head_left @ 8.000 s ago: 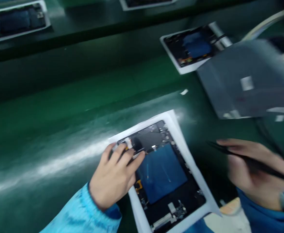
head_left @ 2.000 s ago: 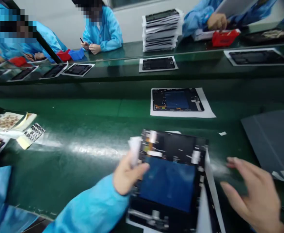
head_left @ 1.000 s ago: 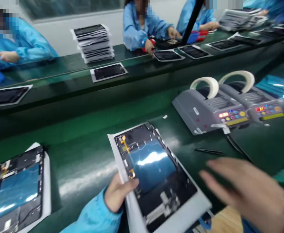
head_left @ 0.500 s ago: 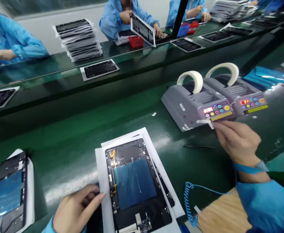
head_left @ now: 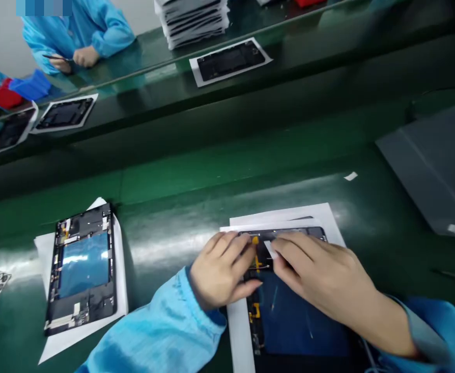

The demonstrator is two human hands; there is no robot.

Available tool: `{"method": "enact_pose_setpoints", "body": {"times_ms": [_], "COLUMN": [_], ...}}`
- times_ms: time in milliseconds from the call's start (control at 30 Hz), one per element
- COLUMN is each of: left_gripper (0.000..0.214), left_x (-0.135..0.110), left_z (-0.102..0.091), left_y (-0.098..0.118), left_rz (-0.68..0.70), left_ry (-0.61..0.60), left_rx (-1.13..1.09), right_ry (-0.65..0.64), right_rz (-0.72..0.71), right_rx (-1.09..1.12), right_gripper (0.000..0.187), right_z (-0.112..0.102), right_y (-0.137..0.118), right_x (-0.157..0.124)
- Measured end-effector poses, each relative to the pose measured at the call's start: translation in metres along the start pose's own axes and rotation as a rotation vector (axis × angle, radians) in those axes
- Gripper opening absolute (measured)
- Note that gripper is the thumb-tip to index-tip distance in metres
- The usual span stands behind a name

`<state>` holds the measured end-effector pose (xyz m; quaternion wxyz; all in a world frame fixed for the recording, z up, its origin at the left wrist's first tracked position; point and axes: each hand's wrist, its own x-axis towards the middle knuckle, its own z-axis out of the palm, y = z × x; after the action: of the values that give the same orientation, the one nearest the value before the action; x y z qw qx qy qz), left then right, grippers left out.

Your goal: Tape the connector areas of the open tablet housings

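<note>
An opened tablet (head_left: 289, 316) with a blue battery lies on white paper (head_left: 316, 213) at the bottom centre of the green belt. My left hand (head_left: 222, 269) rests on its upper left corner, fingers curled and pressing down by an orange flex cable (head_left: 256, 257). My right hand (head_left: 321, 274) reaches over the top edge, its fingertips pinching a small white strip of tape (head_left: 271, 248) against the board. Both sleeves are light blue.
A second opened tablet (head_left: 83, 267) on paper lies to the left. A grey machine (head_left: 437, 166) stands at the right edge. Across the belt (head_left: 212, 171) are more tablets (head_left: 229, 59), a stack of trays (head_left: 194, 18) and a seated person (head_left: 75, 36).
My right hand left the tape dispenser and came down onto the tablet with a tape strip. My left hand moved up onto the tablet's top corner. The view swung left.
</note>
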<state>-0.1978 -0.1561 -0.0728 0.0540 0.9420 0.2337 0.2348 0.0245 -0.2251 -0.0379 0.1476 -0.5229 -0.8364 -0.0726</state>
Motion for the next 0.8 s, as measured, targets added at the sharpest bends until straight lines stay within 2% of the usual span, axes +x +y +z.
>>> {"method": "enact_pose_setpoints", "body": {"times_ms": [67,167,400,800], "left_gripper": [0.052,0.049,0.047,0.044], "left_x": [-0.002,-0.002,-0.005,-0.006], "left_z": [0.003,0.007,0.012,0.015], "left_y": [0.003,0.007,0.013,0.017], "left_rz": [-0.035,-0.071,-0.106,-0.123], "left_ry": [0.020,0.040,0.061,0.081], "left_rx": [-0.032,-0.065,-0.078,-0.086], "right_ry": [0.038,0.062,0.002,-0.025], "right_rz": [-0.011,-0.020,-0.050,-0.047], "right_rx": [-0.043,-0.070,-0.064,-0.084], "right_gripper": [0.008,0.010,0.003,0.007], "right_z": [0.010,0.016,0.012,0.014], "right_y": [-0.006,-0.005,-0.005,-0.005], "right_x": [0.031,0.047,0.037,0.030]}}
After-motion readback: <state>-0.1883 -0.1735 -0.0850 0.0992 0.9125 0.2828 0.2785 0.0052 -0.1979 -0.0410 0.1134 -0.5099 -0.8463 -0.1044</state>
